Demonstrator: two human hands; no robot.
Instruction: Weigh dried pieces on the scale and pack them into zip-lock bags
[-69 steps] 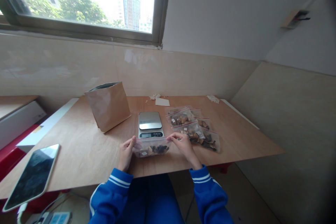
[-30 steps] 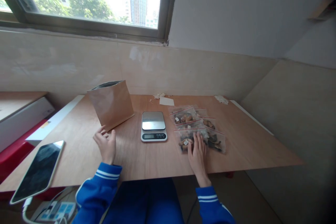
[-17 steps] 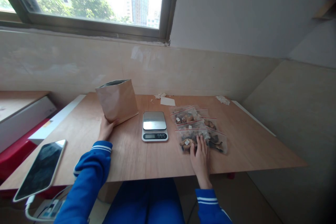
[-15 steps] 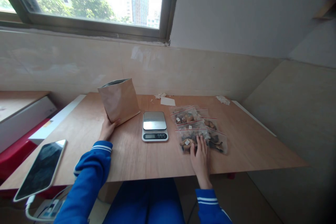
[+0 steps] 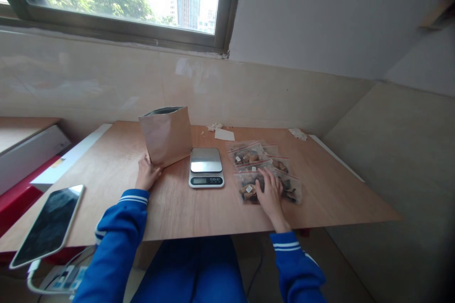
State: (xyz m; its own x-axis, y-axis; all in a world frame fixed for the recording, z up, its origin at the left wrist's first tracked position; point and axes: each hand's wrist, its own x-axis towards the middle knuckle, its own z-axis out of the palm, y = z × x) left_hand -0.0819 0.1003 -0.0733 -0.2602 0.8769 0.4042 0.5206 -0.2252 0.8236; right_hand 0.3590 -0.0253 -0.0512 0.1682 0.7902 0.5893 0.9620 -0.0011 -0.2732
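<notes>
A brown kraft paper pouch [image 5: 166, 135] stands upright on the table, its top gaping and the lining dark grey. My left hand [image 5: 147, 173] is closed at its lower left corner, fingers partly hidden by the pouch. To the right of the pouch sits a digital kitchen scale [image 5: 206, 168] with a bare metal plate. My right hand [image 5: 270, 194] lies over the nearest of several clear zip bags [image 5: 249, 191], its fingers stretched and apart. These bags have red zip lines, small white labels and brown and dark dried pieces inside; they overlap one another.
A smartphone [image 5: 48, 225] with a white charging cable [image 5: 33, 274] lies at the table's left edge. Behind the scale are a white card [image 5: 224, 134] and crumpled white scraps [image 5: 214, 127]. More scraps [image 5: 297, 134] lie at the back right. A power strip [image 5: 66, 278] is below the table edge.
The pouch has moved right, closer to the scale, and stands straighter, with my left hand still at its corner. My right hand has slid slightly farther forward over the zip bags.
</notes>
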